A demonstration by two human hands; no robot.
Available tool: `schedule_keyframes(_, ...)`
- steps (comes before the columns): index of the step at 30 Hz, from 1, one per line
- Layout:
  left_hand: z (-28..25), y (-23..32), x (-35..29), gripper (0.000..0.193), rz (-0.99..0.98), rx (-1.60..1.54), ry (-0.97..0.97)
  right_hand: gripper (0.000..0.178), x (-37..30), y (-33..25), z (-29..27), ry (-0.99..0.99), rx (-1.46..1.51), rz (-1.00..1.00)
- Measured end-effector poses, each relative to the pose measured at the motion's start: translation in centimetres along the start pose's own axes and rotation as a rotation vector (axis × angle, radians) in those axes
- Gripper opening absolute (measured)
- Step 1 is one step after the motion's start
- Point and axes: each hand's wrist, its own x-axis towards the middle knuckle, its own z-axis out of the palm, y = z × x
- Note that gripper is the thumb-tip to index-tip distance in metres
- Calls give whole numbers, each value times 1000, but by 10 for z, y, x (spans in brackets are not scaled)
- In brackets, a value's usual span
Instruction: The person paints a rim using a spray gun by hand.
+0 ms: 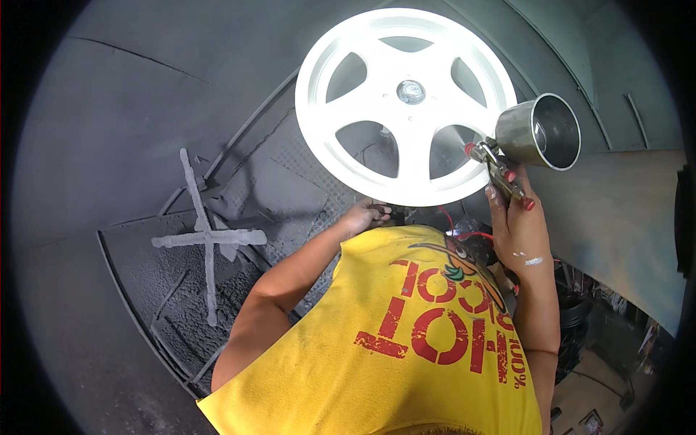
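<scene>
A white five-spoke wheel rim (pixel 415 134) faces me in the bright light, with a shiny round piece at its hub. My right hand (pixel 520 225) is wrapped round a metal spray gun (pixel 500 168) with red knobs. The gun's open-topped metal cup (pixel 516 136) sits at the wheel's right edge, its nozzle pointing toward the lower right spokes. A faint haze shows near the nozzle. Just under the wheel's lower edge my left hand (pixel 365 217) is closed, its fingers curled at a dark part I cannot make out. White paint marks my right wrist.
A grey-coated cross-shaped stand (pixel 208 237) is to the left, beside a dark rough panel (pixel 188 283). A red hose (pixel 475 234) runs under the right arm. A pale board (pixel 616 217) and dark clutter (pixel 576 319) lie to the right.
</scene>
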Motion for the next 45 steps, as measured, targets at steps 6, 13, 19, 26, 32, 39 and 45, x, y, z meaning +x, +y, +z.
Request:
schedule_keyframes(6, 2, 5, 1, 39, 45, -195, 124, 31, -7, -13, 5, -96, 127, -103)
schedule_keyframes(13, 4, 67, -20, 36, 213, -271, 258, 32, -21, -16, 4, -310, 173, -7)
schedule_keyframes(19, -13, 73, -11, 42, 166, -152, 295, 33, -9, -4, 6, -46, 52, -13)
schedule_keyframes(26, 14, 24, -16, 43, -65, -101, 50, 37, -1, -17, 8, -76, 140, 3)
schedule_keyframes(32, 17, 15, 3, 37, -20, -267, 149, 29, -16, -22, 7, -330, 258, 8)
schedule_keyframes(39, 25, 7, 20, 33, 162, -603, 349, 32, -4, 2, 4, -43, 153, 34)
schedule_keyframes(45, -7, -16, 44, 32, 210, -512, 83, 28, 25, 41, -22, 194, 12, 171)
